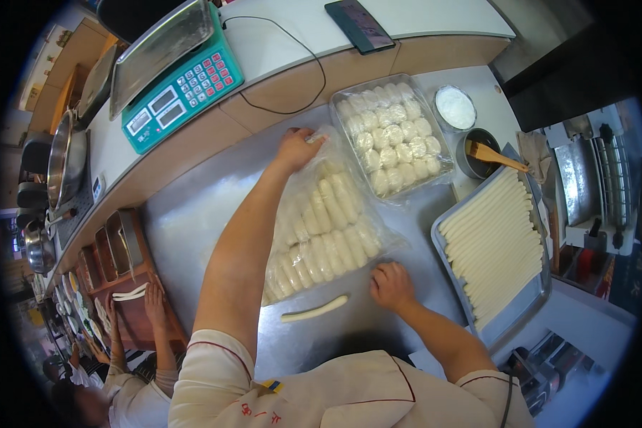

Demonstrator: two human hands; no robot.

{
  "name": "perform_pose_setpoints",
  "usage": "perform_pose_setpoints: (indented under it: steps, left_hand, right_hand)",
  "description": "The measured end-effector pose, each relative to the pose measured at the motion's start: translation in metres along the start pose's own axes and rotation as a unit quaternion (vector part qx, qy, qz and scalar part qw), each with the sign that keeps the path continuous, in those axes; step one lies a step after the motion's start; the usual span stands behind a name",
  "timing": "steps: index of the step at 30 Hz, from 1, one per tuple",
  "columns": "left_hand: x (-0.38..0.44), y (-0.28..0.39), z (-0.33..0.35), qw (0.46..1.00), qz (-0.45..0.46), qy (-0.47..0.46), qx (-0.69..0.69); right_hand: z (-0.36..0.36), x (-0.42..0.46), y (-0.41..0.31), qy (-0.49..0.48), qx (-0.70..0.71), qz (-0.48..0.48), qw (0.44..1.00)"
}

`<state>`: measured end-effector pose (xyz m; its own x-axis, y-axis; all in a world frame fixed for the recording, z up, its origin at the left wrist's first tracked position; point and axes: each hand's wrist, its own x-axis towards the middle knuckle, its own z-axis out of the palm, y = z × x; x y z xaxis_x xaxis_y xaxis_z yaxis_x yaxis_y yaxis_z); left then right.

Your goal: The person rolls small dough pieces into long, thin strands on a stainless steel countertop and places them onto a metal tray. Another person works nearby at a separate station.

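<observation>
My left hand (301,148) grips the far edge of a clear plastic sheet (323,155). The sheet lies over rows of pale dough rolls (321,251) on the metal worktop (187,230). Close to the sheet's near right corner, my right hand (393,286) rests on the metal with curled fingers; what is under them is hidden. A single thin dough strip (314,309) lies uncovered in front of the rolls, left of my right hand.
Film covers a tray of dough rounds (395,136). Rightward are a tray of long dough strips (494,249), a bowl of white powder (455,107) and a brush (494,156) on a dark pot (476,166). A scale (192,96) stands behind; a co-worker's hands (154,305) handle dough at left.
</observation>
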<state>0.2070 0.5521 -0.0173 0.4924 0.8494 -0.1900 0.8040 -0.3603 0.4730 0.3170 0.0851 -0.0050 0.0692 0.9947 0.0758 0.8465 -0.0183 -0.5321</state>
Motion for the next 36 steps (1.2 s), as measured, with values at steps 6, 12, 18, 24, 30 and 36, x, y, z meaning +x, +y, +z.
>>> perform_pose_setpoints:
  steps: [6, 12, 18, 24, 30, 36]
  left_hand:
    - [0.013, -0.012, -0.007, 0.943, -0.025, -0.11, -0.313]
    - [0.019, -0.005, -0.052, 0.863, -0.087, -0.339, -0.364]
    - [0.033, 0.008, -0.031, 0.95, -0.046, -0.28, -0.133]
    - [0.022, -0.003, -0.013, 0.928, -0.031, -0.221, -0.299]
    - [-0.002, -0.03, -0.047, 0.845, -0.131, -0.315, -0.413]
    - [-0.031, -0.02, -0.07, 0.898, 0.007, -0.31, -0.313]
  right_hand:
    - [0.0, 0.002, -0.001, 0.023, -0.021, -0.015, 0.999]
    - [0.002, 0.002, 0.0, 0.029, -0.008, -0.017, 0.999]
    - [0.002, 0.0, 0.0, 0.028, -0.01, -0.02, 0.999]
    - [0.0, 0.002, -0.001, 0.03, -0.003, -0.022, 0.999]
    - [0.0, 0.002, 0.0, 0.02, -0.006, -0.024, 0.999]
    - [0.002, 0.002, -0.001, 0.027, -0.006, -0.022, 0.999]
